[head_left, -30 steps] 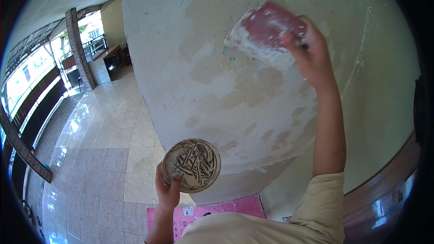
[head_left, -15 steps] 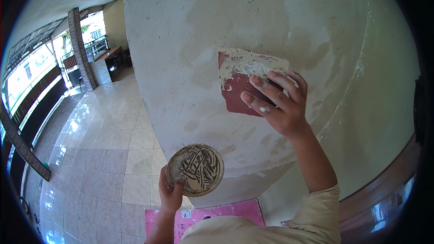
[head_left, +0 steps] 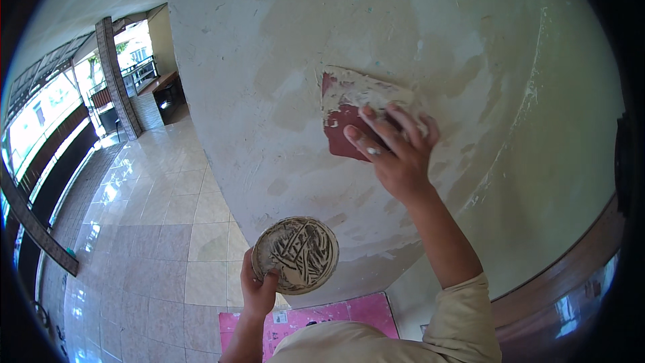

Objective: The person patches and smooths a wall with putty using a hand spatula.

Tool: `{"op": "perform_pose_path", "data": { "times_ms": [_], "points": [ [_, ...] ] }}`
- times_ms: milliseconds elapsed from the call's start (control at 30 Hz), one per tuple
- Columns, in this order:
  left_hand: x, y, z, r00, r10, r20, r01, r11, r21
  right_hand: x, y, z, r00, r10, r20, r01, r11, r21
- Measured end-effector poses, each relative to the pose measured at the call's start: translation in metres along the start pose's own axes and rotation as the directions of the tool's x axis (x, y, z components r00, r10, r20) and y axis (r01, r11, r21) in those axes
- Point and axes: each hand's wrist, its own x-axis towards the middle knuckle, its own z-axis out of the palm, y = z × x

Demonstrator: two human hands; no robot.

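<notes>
Against the patchy, putty-marked wall (head_left: 282, 60) my right hand (head_left: 396, 158) grips a flat, dark red scraper (head_left: 339, 141), its fingers spread over the back and thumb side partly hidden. Pale putty smears the scraper's upper part and my fingers. Below and to the left, my left hand (head_left: 259, 286) holds a shallow round lid-like container (head_left: 299, 252) by its rim, thumb inside; its inside is crusted with pale putty crossed by dark strokes.
A pink sheet (head_left: 363, 312) lies at the foot of the wall. To the left, a tiled floor (head_left: 148, 249) leads to a pillar (head_left: 117, 74), a railing and a wooden counter (head_left: 164, 81). A dark wooden surface (head_left: 557, 269) curves at the lower right.
My right hand has swung down from high on the wall, with the scraper turned, then moved slightly left. My left hand and the container have shifted a little right and down.
</notes>
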Motion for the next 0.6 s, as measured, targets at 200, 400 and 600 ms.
{"op": "perform_pose_path", "data": {
  "times_ms": [200, 400, 600],
  "points": [
    [-0.001, -0.004, 0.003, 0.999, 0.039, -0.018, -0.039, 0.999, -0.014, -0.081, -0.025, -0.002, 0.995, 0.086, 0.049, -0.092, 0.987, 0.131],
    [-0.002, -0.006, 0.002, 0.999, -0.018, -0.03, 0.019, 1.0, 0.025, -0.031, -0.012, 0.004, 0.976, 0.214, -0.033, -0.21, 0.972, 0.102],
    [0.0, -0.014, -0.003, 0.999, -0.035, -0.012, 0.035, 0.999, 0.003, -0.077, -0.049, 0.014, 0.983, 0.155, 0.102, -0.168, 0.976, 0.14]
  ]
}}
